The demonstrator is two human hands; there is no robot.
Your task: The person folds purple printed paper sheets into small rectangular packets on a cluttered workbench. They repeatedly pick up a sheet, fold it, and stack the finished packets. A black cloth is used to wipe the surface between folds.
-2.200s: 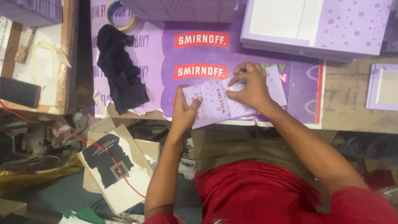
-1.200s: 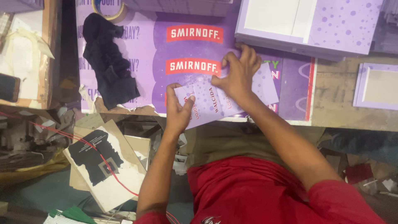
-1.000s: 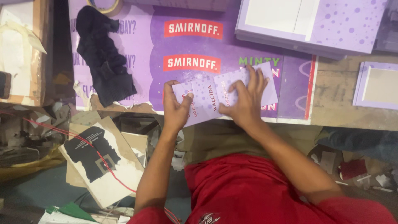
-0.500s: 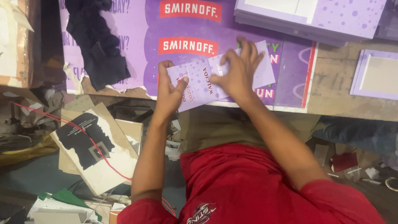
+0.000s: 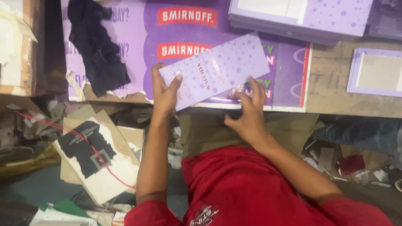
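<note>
A lilac dotted card (image 5: 217, 69), long and flat, lies slanted on the purple printed poster (image 5: 176, 50) that covers the table. My left hand (image 5: 165, 94) grips the card's left end, thumb on top and fingers around the edge. My right hand (image 5: 249, 113) rests at the table's front edge just below the card's lower right side. Its fingers are spread and their tips reach the card's lower edge; it holds nothing.
A black cloth (image 5: 98, 50) lies on the poster's left part. A stack of lilac boards (image 5: 331, 16) sits at the back right, a lilac frame piece (image 5: 377, 73) further right. Below the table are a cardboard sheet (image 5: 98, 163) with a red wire, and paper scraps (image 5: 347, 163).
My right hand has drawn back off the card to the table's front edge. The card now lies uncovered and longer. My left hand keeps its hold on the left end.
</note>
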